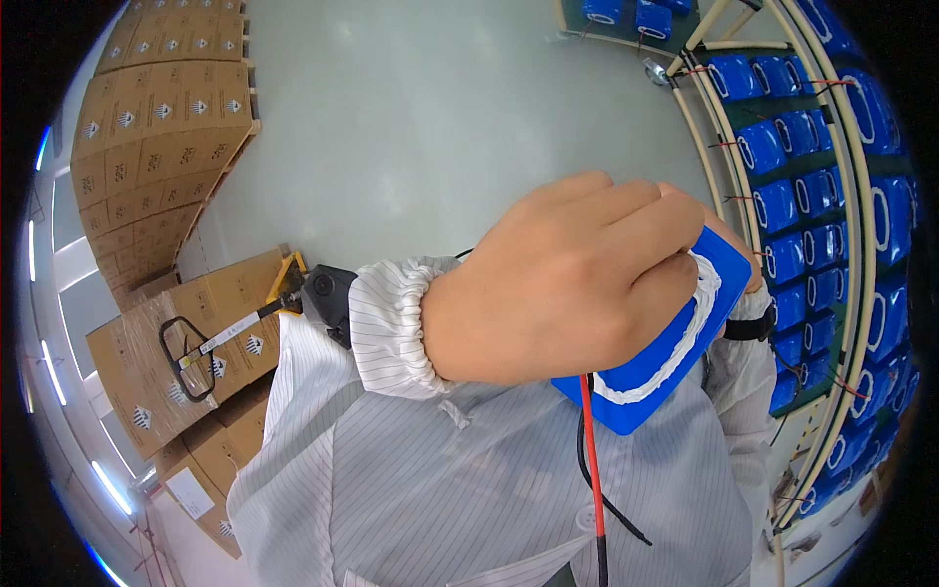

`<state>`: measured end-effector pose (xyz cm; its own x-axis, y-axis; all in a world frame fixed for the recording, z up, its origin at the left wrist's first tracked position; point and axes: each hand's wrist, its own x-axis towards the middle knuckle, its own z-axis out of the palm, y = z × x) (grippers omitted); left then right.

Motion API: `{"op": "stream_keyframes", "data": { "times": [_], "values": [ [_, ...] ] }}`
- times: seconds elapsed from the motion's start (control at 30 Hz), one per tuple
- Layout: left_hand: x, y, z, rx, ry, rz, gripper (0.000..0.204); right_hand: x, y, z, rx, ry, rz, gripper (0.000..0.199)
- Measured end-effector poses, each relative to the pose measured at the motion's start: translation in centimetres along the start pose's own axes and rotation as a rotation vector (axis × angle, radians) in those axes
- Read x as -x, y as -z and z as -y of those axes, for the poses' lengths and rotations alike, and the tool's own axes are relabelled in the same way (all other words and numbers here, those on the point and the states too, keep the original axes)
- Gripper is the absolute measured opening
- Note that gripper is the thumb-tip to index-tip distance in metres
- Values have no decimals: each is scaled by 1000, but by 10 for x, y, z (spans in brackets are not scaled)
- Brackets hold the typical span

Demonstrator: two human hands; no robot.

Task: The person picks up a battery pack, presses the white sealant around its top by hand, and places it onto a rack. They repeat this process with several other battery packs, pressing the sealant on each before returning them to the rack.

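Note:
A blue shrink-wrapped battery pack (641, 386) with a looped bead of white sealant or cord (675, 367) on its face is held up close to my chest, tilted. My left hand (558, 284) reaches across in front, its fingers curled against the pack and their tips hidden. Mostly behind the pack, my right hand (755, 279) grips its far side; little more than its edge and the black-banded wrist show. From the pack's lower edge hang a red wire (594, 450) and a black wire (618, 511), apart at their ends.
Blue packs (782, 201) fill a tubular rack (854, 215) close on my right; several more (653, 20) lie at the upper right. Stacked cartons (166, 108) stand at the upper left. Nearer, a black looped handle (186, 357) crosses wrapped cartons (127, 367). Grey floor (440, 108) lies ahead.

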<state>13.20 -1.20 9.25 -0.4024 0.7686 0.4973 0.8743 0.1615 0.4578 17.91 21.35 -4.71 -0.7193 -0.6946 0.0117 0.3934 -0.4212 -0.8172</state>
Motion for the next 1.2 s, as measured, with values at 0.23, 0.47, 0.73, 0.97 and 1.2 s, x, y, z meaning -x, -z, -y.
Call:
{"op": "stream_keyframes", "data": {
  "times": [0.23,0.47,0.73,0.97,1.2],
  "values": [
    [-10,3,-8,-135,-136,121,18,-2,0,1,-15,22,67,124],
    [-12,-1,-1,1,-55,181,15,8,3,-9,51,35,-3,134],
    [-7,2,31,193,51,-63,10,4,0,-2,139,87,22,132],
    [19,17,73,-98,272,28,10,3,1,-2,266,10,1,123],
    [43,-1,86,-159,362,-45,31,5,2,-3,249,-31,13,122]
  ]
}}
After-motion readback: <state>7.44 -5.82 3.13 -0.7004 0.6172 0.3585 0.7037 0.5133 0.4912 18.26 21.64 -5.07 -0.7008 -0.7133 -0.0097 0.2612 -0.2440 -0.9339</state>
